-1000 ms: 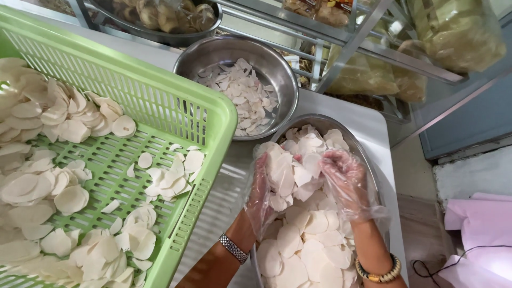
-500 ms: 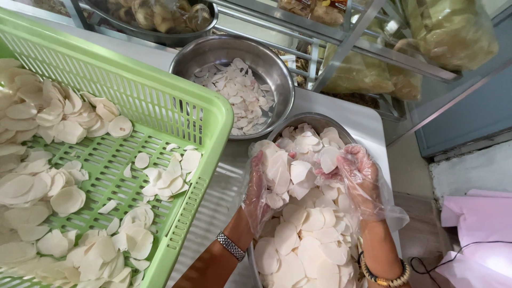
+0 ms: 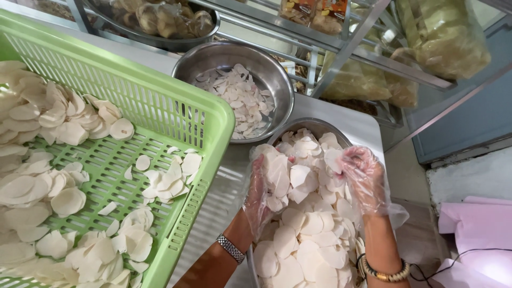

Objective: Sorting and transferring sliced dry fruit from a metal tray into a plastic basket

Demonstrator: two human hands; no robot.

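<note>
Steel worktop, 2 gloved hands scooping white slices from a heaped bowl.

Fingers curled, the left hand (image 3: 264, 189) and right hand (image 3: 362, 176), in clear plastic gloves, are cupping a clump of thin white root slices (image 3: 298, 176) above the near steel bowl (image 3: 314, 126). The slices look light, stiff and brittle, best lifted from beneath in loose handfuls. Beside them are sitting a green plastic basket (image 3: 176, 106), a 2nd steel bowl (image 3: 277, 74), and clear bags of pale chips (image 3: 442, 32) on a metal rack.

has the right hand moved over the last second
Yes. The right hand has shifted a little right and down toward the near side of the heaped bowl, judged against the far steel bowl, and holds white slices.
</note>
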